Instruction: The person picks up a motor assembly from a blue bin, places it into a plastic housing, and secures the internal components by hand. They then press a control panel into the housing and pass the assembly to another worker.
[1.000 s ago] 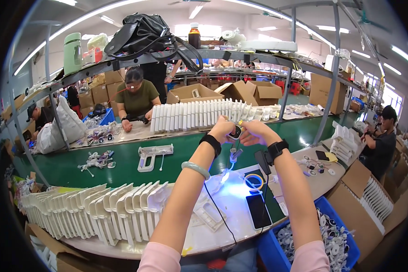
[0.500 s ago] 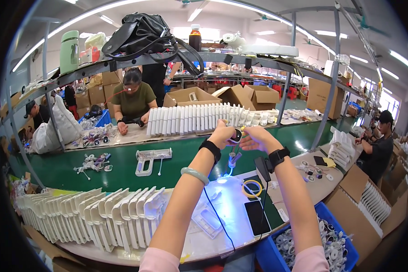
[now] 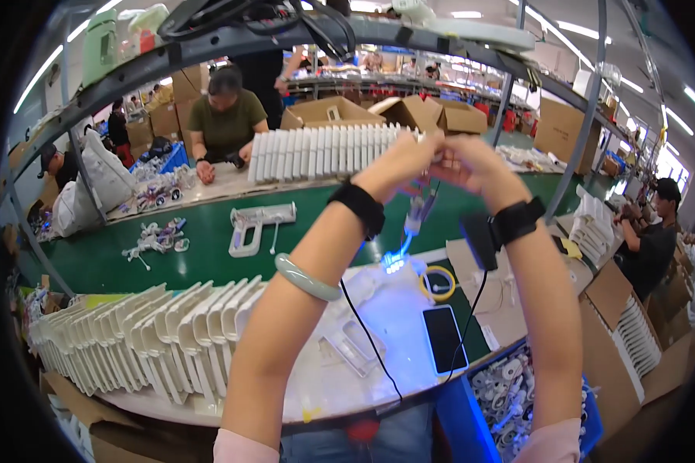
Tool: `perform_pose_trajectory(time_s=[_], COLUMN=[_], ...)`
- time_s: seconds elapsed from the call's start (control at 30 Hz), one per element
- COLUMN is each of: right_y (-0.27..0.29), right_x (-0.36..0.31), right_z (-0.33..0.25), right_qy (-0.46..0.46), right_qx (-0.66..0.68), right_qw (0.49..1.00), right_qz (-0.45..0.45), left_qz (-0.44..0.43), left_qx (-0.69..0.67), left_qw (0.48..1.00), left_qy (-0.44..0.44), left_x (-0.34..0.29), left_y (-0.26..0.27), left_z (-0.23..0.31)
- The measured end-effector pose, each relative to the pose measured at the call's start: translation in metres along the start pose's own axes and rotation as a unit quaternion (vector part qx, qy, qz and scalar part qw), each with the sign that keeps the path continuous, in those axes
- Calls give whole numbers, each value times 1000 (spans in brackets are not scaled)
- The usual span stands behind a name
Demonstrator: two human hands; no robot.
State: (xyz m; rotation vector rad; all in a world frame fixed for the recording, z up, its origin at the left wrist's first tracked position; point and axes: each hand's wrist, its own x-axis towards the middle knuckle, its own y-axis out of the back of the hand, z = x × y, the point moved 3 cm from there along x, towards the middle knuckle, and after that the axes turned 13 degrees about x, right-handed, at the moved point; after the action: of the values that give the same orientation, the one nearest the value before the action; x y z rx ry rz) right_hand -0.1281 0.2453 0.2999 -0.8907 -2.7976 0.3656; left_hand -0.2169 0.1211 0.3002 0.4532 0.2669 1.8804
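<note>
Both my hands are raised close together over the far side of the white work surface (image 3: pixel 286 401), fingers bent inward and blurred. My left hand (image 3: pixel 404 166) is closed, and what it holds is hidden behind its back. Touching or nearly touching it, my right hand (image 3: pixel 475 166) has its fingers curled to the same spot. Just below them stands a pale tubular fitting (image 3: pixel 415 214) with a blue-lit stem. At its foot a lamp (image 3: pixel 394 264) throws blue light on the surface. Dark straps circle both wrists; the right one carries a black box (image 3: pixel 479 241).
White plastic housings (image 3: pixel 170 332) stand in a long row at left; another row (image 3: pixel 324 153) is across the green belt (image 3: pixel 201 255). A phone (image 3: pixel 445 339), yellow ring (image 3: pixel 438 283) and blue bin of parts (image 3: pixel 459 417) lie near. A metal shelf (image 3: pixel 239 50) spans overhead. Co-workers sit beyond.
My hands have risen and come closer together. The small dark round part seen in my left hand is now hidden. The view has tilted down.
</note>
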Motion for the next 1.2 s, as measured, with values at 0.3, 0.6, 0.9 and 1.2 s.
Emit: perform_pose_trajectory(time_s=[0.3,0.6,0.9,1.2], right_y=[-38,-15,2,21], right_x=[-42,-48,-36,-37], right_z=[-86,-44,-57,-64], right_qy=[64,52,77,97], right_qx=[-36,-62,71,45], right_qw=[996,997,994,994], right_qz=[44,-20,31,15], left_qz=[279,143,-18,44], left_qx=[-83,-223,386,500], left_qw=[943,964,917,858], left_qy=[-159,-32,101,110], left_x=[-47,-63,-108,-91], left_y=[-8,-21,-208,-275], left_z=[15,2,-178,-178])
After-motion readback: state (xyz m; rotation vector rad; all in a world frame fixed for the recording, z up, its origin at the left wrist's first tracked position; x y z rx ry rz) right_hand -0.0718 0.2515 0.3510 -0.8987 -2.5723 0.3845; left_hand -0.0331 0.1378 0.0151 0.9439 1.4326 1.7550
